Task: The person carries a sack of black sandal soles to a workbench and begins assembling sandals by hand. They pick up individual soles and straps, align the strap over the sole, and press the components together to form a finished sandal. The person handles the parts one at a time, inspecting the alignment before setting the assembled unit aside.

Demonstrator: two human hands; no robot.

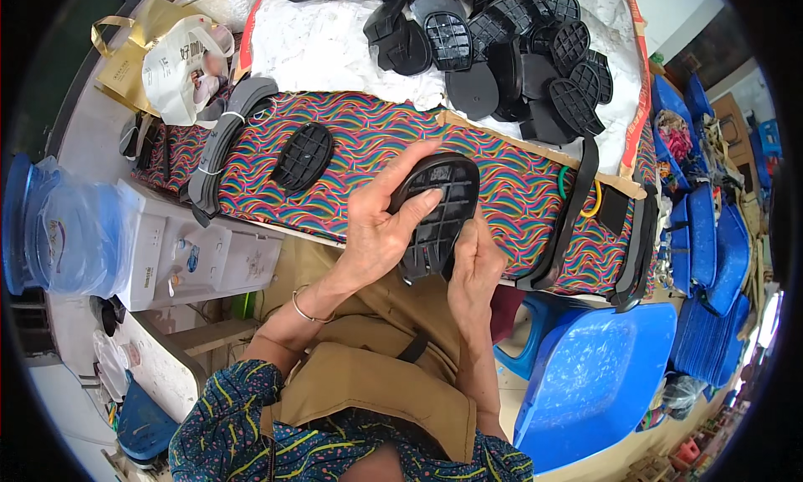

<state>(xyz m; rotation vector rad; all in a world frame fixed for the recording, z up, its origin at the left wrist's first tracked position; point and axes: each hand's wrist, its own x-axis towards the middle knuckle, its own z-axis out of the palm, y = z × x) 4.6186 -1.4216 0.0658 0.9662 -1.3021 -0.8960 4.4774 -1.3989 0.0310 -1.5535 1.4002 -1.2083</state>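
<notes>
A black rubber shoe heel [441, 199] with a gridded, hollow face is raised above my lap, near the front edge of the table. My left hand [381, 223] grips its left side, thumb pressed on the grid and index finger stretched along the outer edge. Lower on the right side, my right hand [477, 260] is closed round the rim; its fingertips are partly hidden. A dark band seems to run round the heel's edge. On the patterned cloth [368, 118] to the left lies another gridded heel [305, 158].
A pile of black heels [502, 56] covers the white sheet at the back. Tied grey strips [226, 143] lie left; black curved strips [577, 223] lie right, beside a yellow ring [594, 199]. A blue tub [594, 382] stands at lower right, a white water dispenser [192, 252] at left.
</notes>
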